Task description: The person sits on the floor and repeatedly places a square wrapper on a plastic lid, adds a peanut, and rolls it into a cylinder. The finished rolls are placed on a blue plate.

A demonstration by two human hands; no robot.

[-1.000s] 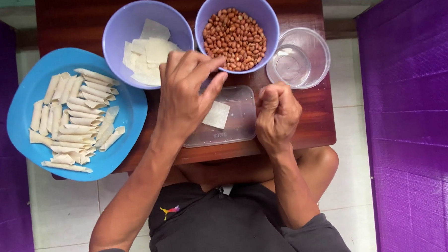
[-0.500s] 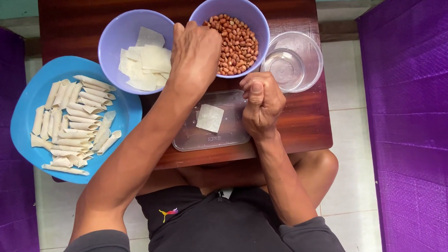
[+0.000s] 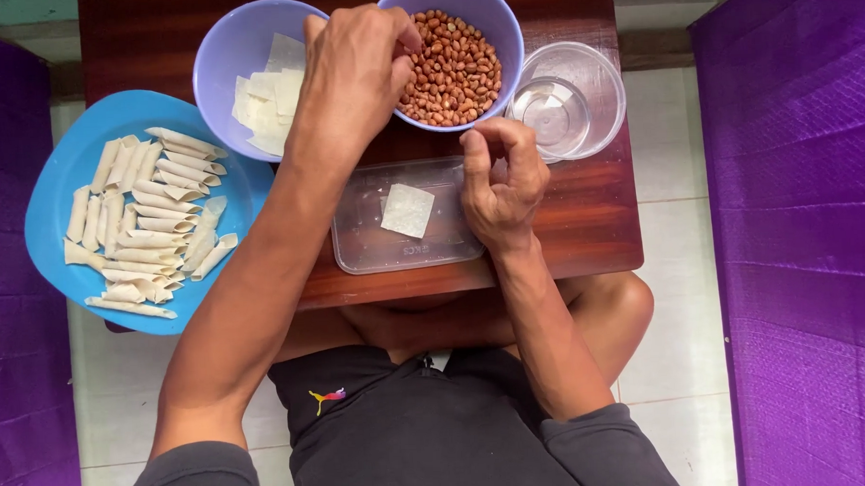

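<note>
Left hand (image 3: 355, 78) reaches far into the bowl of peanuts (image 3: 455, 65), fingertips pinched together among them; right hand (image 3: 502, 178), loosely curled and empty, rests beside the clear tray (image 3: 356, 241). Many rolled wrappers (image 3: 144, 219) fill the blue plate (image 3: 53, 204) at left; flat ones remain in the lilac bowl (image 3: 225, 59). One square wrapper (image 3: 407, 210) lies flat on the tray, slightly skewed, unfilled.

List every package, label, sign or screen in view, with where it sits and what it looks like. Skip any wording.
Clear plastic lid: flat on the wooden table between the hands, rectangular with rounded corners, faint embossed marking near its front edge, a square pale wrapper lying on it.
Small logo: on the person's dark shorts, lower middle, a tiny red and yellow shape.
No signs or screens in view.
</note>
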